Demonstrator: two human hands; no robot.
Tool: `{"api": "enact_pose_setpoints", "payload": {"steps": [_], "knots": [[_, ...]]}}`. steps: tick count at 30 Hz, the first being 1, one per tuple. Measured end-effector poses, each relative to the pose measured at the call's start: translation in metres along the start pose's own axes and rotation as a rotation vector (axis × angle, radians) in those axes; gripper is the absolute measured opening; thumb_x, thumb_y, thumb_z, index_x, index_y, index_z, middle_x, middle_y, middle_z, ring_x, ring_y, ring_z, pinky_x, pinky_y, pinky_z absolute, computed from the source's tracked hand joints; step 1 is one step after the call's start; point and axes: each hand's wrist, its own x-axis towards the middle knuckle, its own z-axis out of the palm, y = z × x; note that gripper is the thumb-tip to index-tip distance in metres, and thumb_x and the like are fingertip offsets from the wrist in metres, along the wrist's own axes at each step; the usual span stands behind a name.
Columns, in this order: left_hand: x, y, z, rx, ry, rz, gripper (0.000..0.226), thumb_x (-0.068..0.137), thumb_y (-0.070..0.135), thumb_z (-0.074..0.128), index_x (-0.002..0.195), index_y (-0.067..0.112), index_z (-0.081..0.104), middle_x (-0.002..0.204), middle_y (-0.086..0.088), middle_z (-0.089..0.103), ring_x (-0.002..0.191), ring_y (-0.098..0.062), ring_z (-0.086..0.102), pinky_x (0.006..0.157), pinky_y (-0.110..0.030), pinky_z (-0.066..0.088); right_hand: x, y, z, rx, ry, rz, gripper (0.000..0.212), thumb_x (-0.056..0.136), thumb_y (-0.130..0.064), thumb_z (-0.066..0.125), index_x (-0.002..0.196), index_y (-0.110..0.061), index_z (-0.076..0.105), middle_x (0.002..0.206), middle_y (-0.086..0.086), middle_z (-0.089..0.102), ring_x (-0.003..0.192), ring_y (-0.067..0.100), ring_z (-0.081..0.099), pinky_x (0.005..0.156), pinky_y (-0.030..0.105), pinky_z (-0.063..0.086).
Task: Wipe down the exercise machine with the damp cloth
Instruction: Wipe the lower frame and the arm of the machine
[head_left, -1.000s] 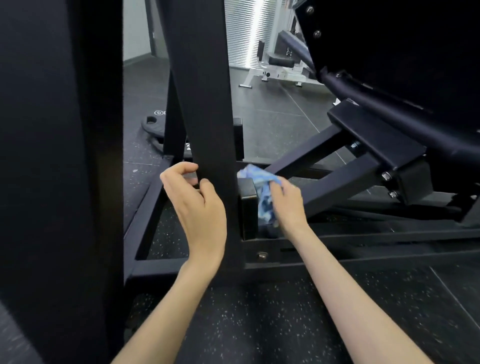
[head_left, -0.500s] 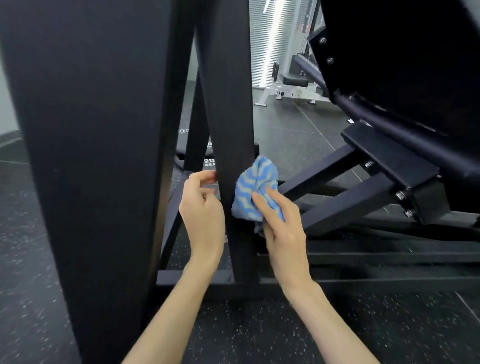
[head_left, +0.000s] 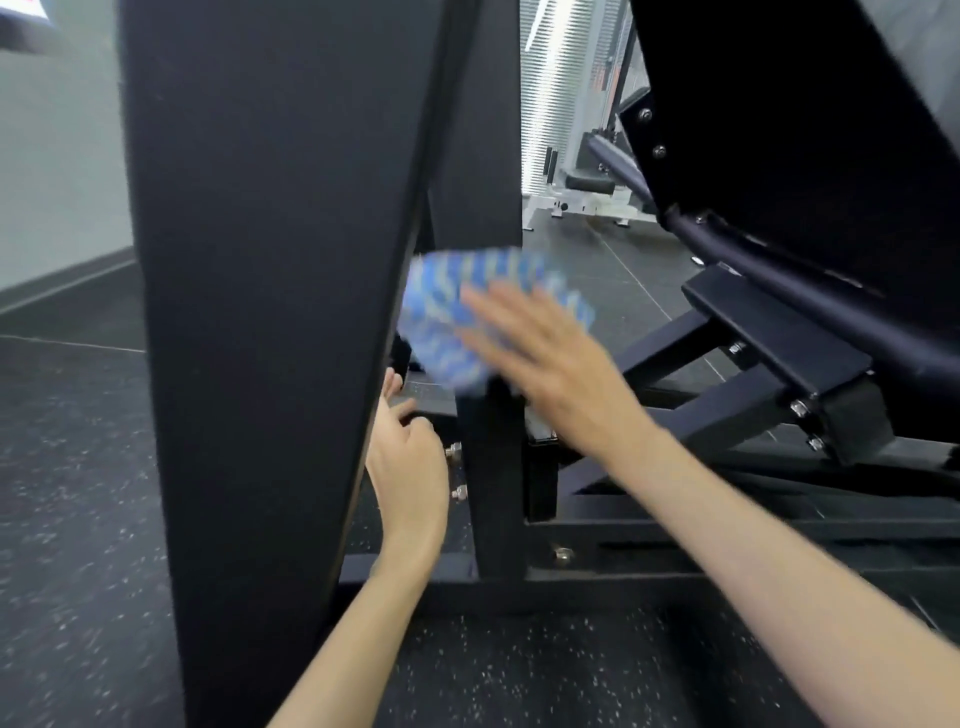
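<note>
The black exercise machine fills the view; its narrow upright post (head_left: 480, 171) rises in the middle, behind a wide black upright (head_left: 270, 260) on the left. My right hand (head_left: 550, 364) presses a blue-and-white striped cloth (head_left: 447, 322) flat against the narrow post, fingers spread; both are blurred by motion. My left hand (head_left: 410, 462) is lower, between the two uprights, fingers loosely curled near two bolts and holding nothing. Its fingertips are partly hidden behind the wide upright.
Slanted black braces (head_left: 670, 348) and a bolted bracket (head_left: 810, 384) run to the right under a dark padded part (head_left: 810, 130). The base frame (head_left: 623, 571) lies on speckled rubber floor (head_left: 519, 675). A white machine (head_left: 582, 202) stands far behind. A wall (head_left: 57, 182) is on the left.
My right hand has carried the cloth up the narrow post and spread flat on it. My left hand has let go of the post and dropped lower. The view moved closer and leftward.
</note>
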Motion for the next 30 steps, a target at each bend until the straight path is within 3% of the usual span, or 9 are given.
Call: {"api": "enact_pose_setpoints", "payload": {"steps": [4, 6, 9, 12, 16, 18, 22, 25, 30], "knots": [[0.0, 0.0, 0.006, -0.004, -0.043, -0.005, 0.057, 0.09, -0.008, 0.033, 0.139, 0.019, 0.038, 0.134, 0.009, 0.046, 0.118, -0.007, 0.049, 0.079, -0.007, 0.04, 0.1, 0.047, -0.031, -0.101, 0.299, 0.12, 0.031, 0.094, 0.001, 0.047, 0.122, -0.001, 0.061, 0.131, 0.02, 0.055, 0.128, 0.031, 0.043, 0.111, 0.036, 0.031], [-0.002, 0.001, 0.008, 0.002, -0.051, 0.004, 0.053, 0.09, -0.008, 0.034, 0.135, 0.02, 0.04, 0.131, 0.008, 0.048, 0.115, -0.007, 0.05, 0.078, -0.01, 0.041, 0.135, 0.065, -0.043, -0.05, 0.304, 0.22, 0.034, 0.085, 0.001, 0.042, 0.109, -0.003, 0.066, 0.114, 0.013, 0.065, 0.112, 0.024, 0.05, 0.101, 0.024, 0.038], [-0.001, -0.004, 0.009, -0.005, -0.037, -0.008, 0.05, 0.089, -0.008, 0.034, 0.129, 0.021, 0.044, 0.126, 0.007, 0.05, 0.112, -0.009, 0.052, 0.073, -0.011, 0.042, 0.151, 0.072, -0.048, -0.042, 0.282, 0.326, 0.04, 0.072, -0.004, 0.037, 0.097, -0.012, 0.069, 0.094, 0.003, 0.07, 0.091, 0.028, 0.06, 0.081, 0.037, 0.046], [-0.001, -0.005, 0.007, -0.013, -0.018, -0.034, 0.048, 0.089, -0.007, 0.035, 0.126, 0.022, 0.045, 0.124, 0.006, 0.051, 0.112, -0.011, 0.053, 0.076, -0.015, 0.041, 0.122, 0.056, -0.028, -0.098, 0.414, 0.25, 0.041, 0.081, 0.009, 0.049, 0.114, -0.006, 0.067, 0.121, 0.014, 0.063, 0.116, 0.033, 0.053, 0.097, 0.035, 0.043], [-0.001, 0.004, 0.007, -0.029, -0.012, -0.028, 0.042, 0.094, -0.001, 0.036, 0.129, 0.02, 0.045, 0.125, 0.009, 0.051, 0.114, -0.009, 0.051, 0.082, -0.013, 0.044, 0.073, 0.04, -0.025, -0.082, 0.276, 0.092, 0.039, 0.088, 0.011, 0.044, 0.123, 0.001, 0.061, 0.135, 0.02, 0.051, 0.13, 0.037, 0.041, 0.11, 0.044, 0.035], [-0.002, 0.007, 0.009, -0.024, -0.001, -0.013, 0.035, 0.097, 0.005, 0.038, 0.127, 0.022, 0.046, 0.124, 0.011, 0.052, 0.114, -0.008, 0.05, 0.091, -0.022, 0.041, 0.077, 0.039, -0.033, -0.051, 0.197, 0.1, 0.038, 0.086, 0.001, 0.044, 0.12, 0.001, 0.061, 0.138, 0.021, 0.048, 0.132, 0.038, 0.039, 0.112, 0.043, 0.031], [-0.01, 0.012, 0.015, -0.027, -0.022, 0.01, 0.031, 0.098, 0.009, 0.038, 0.124, 0.024, 0.046, 0.124, 0.012, 0.05, 0.114, -0.006, 0.05, 0.092, -0.025, 0.042, 0.115, 0.041, -0.045, -0.077, 0.226, 0.099, 0.031, 0.094, -0.026, 0.047, 0.099, -0.001, 0.066, 0.136, 0.023, 0.049, 0.131, 0.039, 0.042, 0.107, 0.049, 0.035], [-0.012, 0.018, 0.018, -0.034, -0.035, 0.028, 0.032, 0.098, 0.008, 0.039, 0.124, 0.024, 0.046, 0.124, 0.011, 0.05, 0.113, -0.006, 0.052, 0.092, -0.026, 0.043, 0.13, 0.043, -0.039, -0.106, 0.313, 0.115, 0.022, 0.091, -0.016, 0.053, 0.092, 0.002, 0.065, 0.131, 0.02, 0.054, 0.128, 0.039, 0.047, 0.105, 0.049, 0.037], [-0.009, 0.033, 0.015, -0.049, -0.03, 0.03, 0.035, 0.098, 0.008, 0.039, 0.129, 0.022, 0.047, 0.123, 0.016, 0.052, 0.115, 0.0, 0.05, 0.098, -0.025, 0.04, 0.099, 0.039, -0.019, -0.078, 0.263, -0.084, 0.027, 0.096, 0.007, 0.039, 0.116, -0.007, 0.05, 0.13, 0.018, 0.056, 0.128, 0.034, 0.048, 0.103, 0.049, 0.04]]}}
